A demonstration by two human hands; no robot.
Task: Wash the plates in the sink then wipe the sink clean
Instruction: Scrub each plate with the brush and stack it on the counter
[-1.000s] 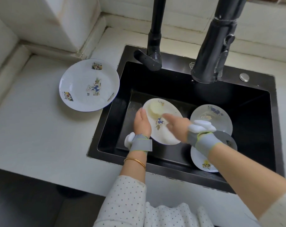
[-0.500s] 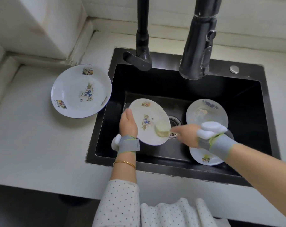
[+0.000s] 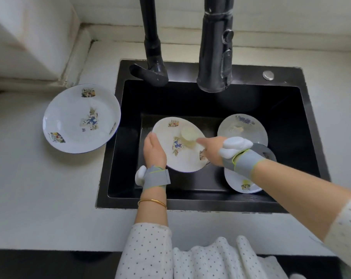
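Note:
In the black sink (image 3: 128,137), my left hand (image 3: 154,151) grips the left rim of a white patterned plate (image 3: 170,158), holding it tilted above the basin floor. My right hand (image 3: 210,151) presses a pale round sponge (image 3: 188,135) against the plate's face. Two more plates lie in the right part of the basin: one at the back (image 3: 242,127) and one at the front (image 3: 241,184), partly hidden under my right wrist. A dark plate edge (image 3: 268,153) shows between them.
Another white patterned plate (image 3: 81,118) sits on the counter left of the sink. A black tap spout (image 3: 216,47) and a black lever tap (image 3: 152,57) hang over the back of the basin. A round button (image 3: 268,75) is on the sink's back right rim.
The sponge in my right hand has slid from the plate's lower right edge up toward its upper middle. My left hand keeps its hold on the plate's rim.

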